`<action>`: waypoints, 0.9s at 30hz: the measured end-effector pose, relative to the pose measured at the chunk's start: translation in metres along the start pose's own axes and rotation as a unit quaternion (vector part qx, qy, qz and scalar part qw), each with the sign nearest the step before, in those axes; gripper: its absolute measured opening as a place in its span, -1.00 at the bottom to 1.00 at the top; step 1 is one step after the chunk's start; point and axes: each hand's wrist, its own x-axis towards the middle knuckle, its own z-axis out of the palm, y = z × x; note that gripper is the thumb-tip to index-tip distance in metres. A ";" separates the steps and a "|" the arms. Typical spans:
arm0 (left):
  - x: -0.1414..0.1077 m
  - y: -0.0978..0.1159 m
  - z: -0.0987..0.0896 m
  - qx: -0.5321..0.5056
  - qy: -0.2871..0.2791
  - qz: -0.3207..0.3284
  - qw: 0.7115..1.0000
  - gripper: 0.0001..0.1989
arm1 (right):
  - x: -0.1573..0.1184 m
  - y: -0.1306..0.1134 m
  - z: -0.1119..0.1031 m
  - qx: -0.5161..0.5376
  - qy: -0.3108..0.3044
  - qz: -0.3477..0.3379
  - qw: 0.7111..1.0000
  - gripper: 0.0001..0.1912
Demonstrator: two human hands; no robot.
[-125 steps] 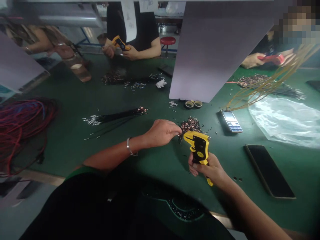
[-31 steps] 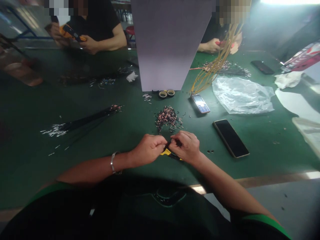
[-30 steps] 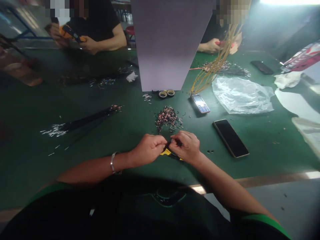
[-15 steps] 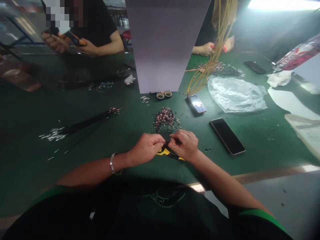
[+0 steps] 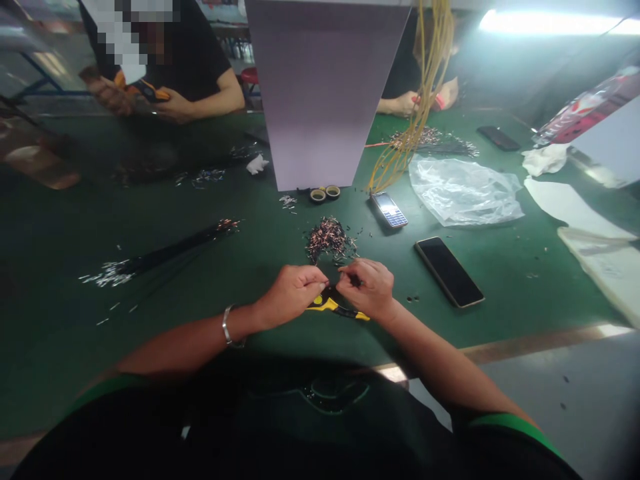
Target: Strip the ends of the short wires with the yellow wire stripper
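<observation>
My left hand [image 5: 294, 293] is closed in a pinch, thumb against forefinger, at the middle of the green table [image 5: 180, 307]. Facing it, a small gap away, my right hand [image 5: 369, 287] is curled closed too. Whatever is between the fingertips of either hand is too small to make out. Under and between both hands lies a yellow and black hand tool [image 5: 330, 305], partly covered by them. Just beyond the fingertips sits a pile of short copper-ended black pieces [image 5: 327, 240]. A bundle of black wires [image 5: 173, 253] with silvery and coppery ends rests to the left.
A dark smartphone [image 5: 450, 272] and a keypad phone [image 5: 389, 210] lie to the right, near a clear plastic bag [image 5: 463, 193]. Two tape rolls [image 5: 325, 194] stand by a pale upright panel [image 5: 315, 100]. Yellow cords [image 5: 425, 113] hang down. Two co-workers sit across the table.
My view has shifted slightly, so the table's things sit a little further left. Both hands stay close together, the fingertips having barely moved.
</observation>
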 end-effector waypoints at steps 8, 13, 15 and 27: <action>0.002 -0.002 -0.007 -0.152 0.032 -0.109 0.982 -0.86 | 0.004 0.033 -0.021 0.081 -0.071 0.211 0.972 -0.84; 0.011 -0.005 -0.014 -0.269 0.062 -0.141 0.951 -0.81 | -0.003 -0.003 -0.012 0.074 -0.281 0.062 0.955 -0.62; 0.013 -0.003 -0.020 -0.292 0.071 -0.147 0.942 -0.81 | -0.007 -0.010 -0.010 0.054 -0.337 0.024 0.940 -0.51; 0.018 0.003 -0.037 -0.306 0.104 -0.138 0.936 -0.87 | -0.023 0.005 -0.014 0.168 -0.278 0.103 0.940 -0.69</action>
